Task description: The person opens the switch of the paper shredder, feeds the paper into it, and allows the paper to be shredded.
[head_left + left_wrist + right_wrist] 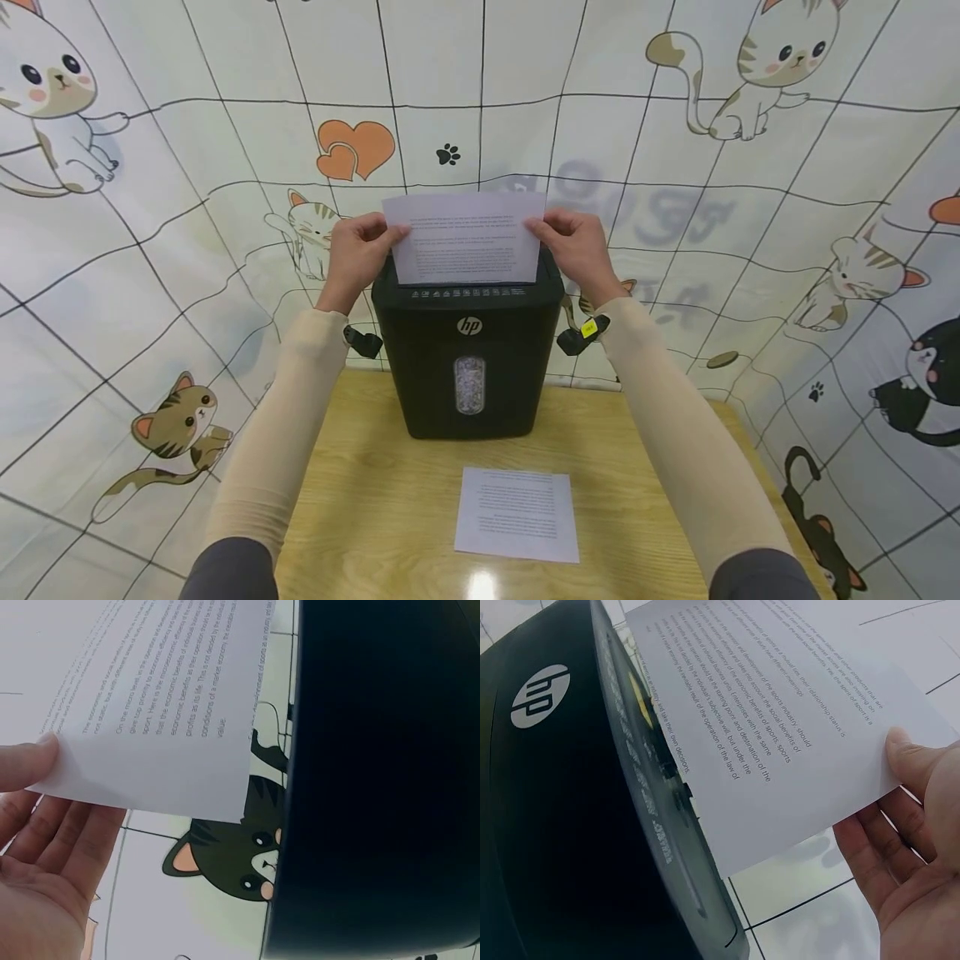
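Note:
A printed sheet of paper stands upright over the top of a black HP paper shredder. My left hand pinches its left edge, thumb in front and fingers behind. On the opposite edge my right hand pinches it the same way. In the right wrist view the sheet's lower edge lies along the shredder's top; whether it has entered the slot I cannot tell. The left wrist view shows the left thumb on the sheet, beside the dark shredder body.
A second printed sheet lies flat on the wooden table in front of the shredder. Paper shreds show through the shredder's window. A cat-patterned cloth hangs behind and at both sides. Small wrist cameras hang at both wrists.

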`<action>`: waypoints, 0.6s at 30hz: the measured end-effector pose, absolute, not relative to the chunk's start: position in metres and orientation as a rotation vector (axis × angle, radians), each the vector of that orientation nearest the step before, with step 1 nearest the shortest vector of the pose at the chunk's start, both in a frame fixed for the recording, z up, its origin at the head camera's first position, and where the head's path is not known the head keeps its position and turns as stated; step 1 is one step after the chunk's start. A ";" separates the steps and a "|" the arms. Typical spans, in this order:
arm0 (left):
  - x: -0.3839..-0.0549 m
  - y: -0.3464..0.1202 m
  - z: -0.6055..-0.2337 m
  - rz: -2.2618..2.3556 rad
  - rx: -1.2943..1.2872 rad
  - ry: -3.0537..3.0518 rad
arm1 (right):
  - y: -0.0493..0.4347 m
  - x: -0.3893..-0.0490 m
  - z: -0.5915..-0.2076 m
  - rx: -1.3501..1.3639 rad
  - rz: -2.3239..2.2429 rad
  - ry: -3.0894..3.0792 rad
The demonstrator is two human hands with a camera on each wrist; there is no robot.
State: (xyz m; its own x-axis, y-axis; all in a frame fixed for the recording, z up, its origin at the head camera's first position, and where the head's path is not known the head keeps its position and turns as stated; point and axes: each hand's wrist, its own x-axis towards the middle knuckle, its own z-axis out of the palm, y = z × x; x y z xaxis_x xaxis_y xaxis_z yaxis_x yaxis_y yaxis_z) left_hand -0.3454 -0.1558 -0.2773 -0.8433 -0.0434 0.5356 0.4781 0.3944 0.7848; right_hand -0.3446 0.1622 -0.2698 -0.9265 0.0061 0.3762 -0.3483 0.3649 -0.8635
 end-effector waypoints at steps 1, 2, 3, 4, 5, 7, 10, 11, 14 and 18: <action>-0.348 -0.156 -0.278 -1.461 -0.381 -2.178 | 0.162 -0.346 -0.270 0.301 1.566 -2.324; -0.350 -0.157 -0.279 -1.467 -0.386 -2.180 | 0.161 -0.347 -0.271 0.299 1.550 -2.331; -0.352 -0.158 -0.280 -1.471 -0.388 -2.183 | 0.161 -0.348 -0.272 0.296 1.533 -2.339; -0.353 -0.158 -0.281 -1.476 -0.387 -2.188 | 0.161 -0.349 -0.274 0.295 1.517 -2.346; -0.355 -0.159 -0.282 -1.475 -0.386 -2.194 | 0.161 -0.351 -0.275 0.300 1.504 -2.349; -0.357 -0.160 -0.284 -1.466 -0.387 -2.202 | 0.161 -0.353 -0.278 0.314 1.483 -2.348; -0.359 -0.160 -0.285 -1.449 -0.390 -2.211 | 0.162 -0.356 -0.282 0.340 1.477 -2.335; -0.359 -0.160 -0.286 -1.442 -0.391 -2.215 | 0.162 -0.357 -0.283 0.347 1.477 -2.331; -0.360 -0.161 -0.288 -1.426 -0.387 -2.233 | 0.163 -0.359 -0.286 0.359 1.469 -2.328; -0.359 -0.163 -0.292 -1.428 -0.371 -2.260 | 0.164 -0.361 -0.290 0.368 1.442 -2.348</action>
State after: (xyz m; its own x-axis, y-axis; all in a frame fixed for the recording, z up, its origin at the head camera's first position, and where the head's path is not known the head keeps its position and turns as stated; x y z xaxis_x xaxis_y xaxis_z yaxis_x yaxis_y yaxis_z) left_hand -0.3593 -0.1626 -0.2922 -0.8675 -0.0075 0.4974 0.4460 0.4309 0.7845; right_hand -0.3611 0.1641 -0.2899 -0.9015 -0.0327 0.4316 -0.3998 0.4453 -0.8012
